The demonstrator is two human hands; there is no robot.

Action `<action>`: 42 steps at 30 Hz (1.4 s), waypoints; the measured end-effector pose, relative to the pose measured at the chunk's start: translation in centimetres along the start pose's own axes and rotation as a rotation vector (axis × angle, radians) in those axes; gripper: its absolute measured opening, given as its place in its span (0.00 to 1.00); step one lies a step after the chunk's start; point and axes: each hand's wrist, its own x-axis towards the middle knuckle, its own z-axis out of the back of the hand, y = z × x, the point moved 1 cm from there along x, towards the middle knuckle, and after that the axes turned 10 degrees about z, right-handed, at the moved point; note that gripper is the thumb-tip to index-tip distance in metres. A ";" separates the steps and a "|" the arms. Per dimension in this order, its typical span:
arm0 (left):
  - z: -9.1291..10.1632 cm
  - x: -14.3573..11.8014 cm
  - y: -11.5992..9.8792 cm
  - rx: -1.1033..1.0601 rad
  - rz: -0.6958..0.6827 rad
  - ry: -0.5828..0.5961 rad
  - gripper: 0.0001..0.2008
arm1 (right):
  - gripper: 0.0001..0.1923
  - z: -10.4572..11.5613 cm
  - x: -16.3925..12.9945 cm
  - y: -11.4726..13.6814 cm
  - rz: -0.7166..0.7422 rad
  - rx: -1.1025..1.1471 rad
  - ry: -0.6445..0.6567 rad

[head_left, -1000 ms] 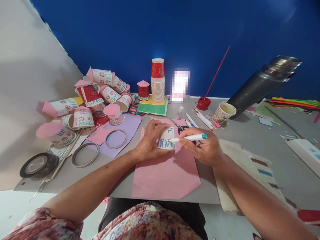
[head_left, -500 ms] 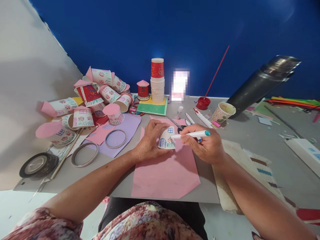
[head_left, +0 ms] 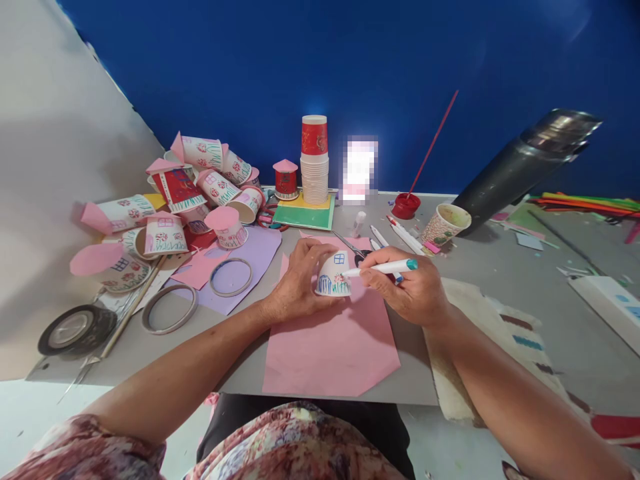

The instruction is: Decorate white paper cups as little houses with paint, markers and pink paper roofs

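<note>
From the camera on my head, I see my left hand (head_left: 299,280) curled round the back of a small upturned paper cup (head_left: 333,274), fingers wrapped over its side and base, steadying it on the pink paper sheet (head_left: 330,347). The cup stands mouth down near the far edge of that sheet and shows a blue window, a blue door and green strokes along its rim. My right hand (head_left: 413,290) is closed in a writing grip on a white marker (head_left: 383,268) with a teal cap end; its tip touches the cup's right side, and the marker lies almost level, pointing left.

Just beyond the cup lie scissors (head_left: 356,252) and a few more pens (head_left: 405,235). Left of the cup, on a purple sheet (head_left: 250,267), rests a thin tape ring (head_left: 231,277), with another ring (head_left: 169,309) and a dark tape roll (head_left: 75,328) farther left. Behind those is a heap of decorated cups with pink cone tops (head_left: 190,193). Far behind the cup, against the blue wall, stands a stack of cups (head_left: 315,163) topped by a red one. To the cup's far right sit a red paint pot (head_left: 405,206) with a stick in it and a patterned cup (head_left: 445,225).
</note>
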 end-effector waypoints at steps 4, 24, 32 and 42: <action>0.0 0.0 0.1 0.006 0.030 0.003 0.39 | 0.07 0.0 0.0 0.0 0.000 -0.013 -0.011; -0.1 -0.1 0.4 -0.013 0.076 0.021 0.40 | 0.08 0.0 0.1 0.3 -0.021 0.002 0.008; -0.1 -0.1 0.1 -0.023 0.059 0.014 0.39 | 0.08 -0.3 0.0 0.2 -0.020 0.026 0.007; 0.1 0.0 0.1 -0.001 0.070 0.028 0.39 | 0.08 -0.1 0.0 0.2 -0.049 0.018 0.020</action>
